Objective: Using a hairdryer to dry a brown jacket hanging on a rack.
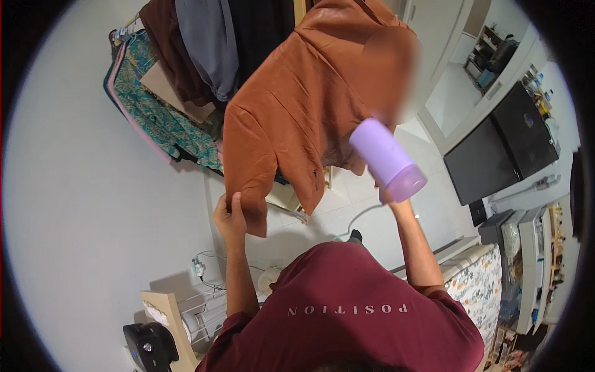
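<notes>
A rust-orange jacket [288,116] hangs in front of me with its front partly open. My left hand [231,218] pinches one of its sleeves [248,172] near the cuff and holds it out to the left. My right hand [394,203] grips a purple handheld garment steamer [383,153], whose body hides most of the fingers. Its head end points up towards the jacket's front; I cannot tell if it touches the cloth. A grey cord [365,214] runs down from the steamer to the floor. The jacket's upper right part is blurred.
More clothes hang at the left, among them a green patterned shirt [153,102] and grey trousers [204,46]. A black refrigerator [483,153] stands at the right, by a doorway. Below are a plugged-in wall socket [199,269], a wire rack [204,316] and a flowered cloth [474,283].
</notes>
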`<state>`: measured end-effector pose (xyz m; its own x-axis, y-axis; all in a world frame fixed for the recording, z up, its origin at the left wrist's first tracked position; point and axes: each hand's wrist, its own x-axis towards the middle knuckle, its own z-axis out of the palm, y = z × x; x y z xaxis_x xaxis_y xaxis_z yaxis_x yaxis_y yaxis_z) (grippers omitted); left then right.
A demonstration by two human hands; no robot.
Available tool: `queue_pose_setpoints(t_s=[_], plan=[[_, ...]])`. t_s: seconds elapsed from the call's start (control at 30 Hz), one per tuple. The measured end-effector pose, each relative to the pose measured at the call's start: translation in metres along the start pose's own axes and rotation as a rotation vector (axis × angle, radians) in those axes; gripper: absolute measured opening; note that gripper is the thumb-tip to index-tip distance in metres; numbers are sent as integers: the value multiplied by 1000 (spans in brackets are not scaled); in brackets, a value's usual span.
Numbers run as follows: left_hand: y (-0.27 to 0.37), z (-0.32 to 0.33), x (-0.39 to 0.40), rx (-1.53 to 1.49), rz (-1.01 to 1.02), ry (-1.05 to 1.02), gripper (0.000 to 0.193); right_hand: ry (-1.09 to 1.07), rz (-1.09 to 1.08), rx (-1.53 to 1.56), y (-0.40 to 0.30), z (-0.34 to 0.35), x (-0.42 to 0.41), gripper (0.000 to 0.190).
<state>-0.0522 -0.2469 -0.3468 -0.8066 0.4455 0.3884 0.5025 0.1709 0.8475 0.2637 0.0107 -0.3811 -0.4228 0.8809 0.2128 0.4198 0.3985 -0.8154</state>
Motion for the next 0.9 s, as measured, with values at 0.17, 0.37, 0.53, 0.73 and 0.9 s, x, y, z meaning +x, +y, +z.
queue_pose_setpoints(t_s=[0.17, 0.37, 0.53, 0.73, 0.9], plan=[[-16, -19, 7, -97, -67, -60, 25, 162, -214, 185, -91, -39, 26, 14], [-49, -44, -3, 20, -92, -503, 31, 180, -53, 274, -62, 3, -1, 19], [-89, -48, -29, 115, 14, -399, 34, -138, 349, -94, 24, 66, -63, 34], [-119, -56, -56, 150, 6, -435, 29, -25, 535, 251, 53, 96, -111, 27], [-120, -55, -63, 251, 10, -451, 28, 35, 375, 233, 16, 72, -69, 23]])
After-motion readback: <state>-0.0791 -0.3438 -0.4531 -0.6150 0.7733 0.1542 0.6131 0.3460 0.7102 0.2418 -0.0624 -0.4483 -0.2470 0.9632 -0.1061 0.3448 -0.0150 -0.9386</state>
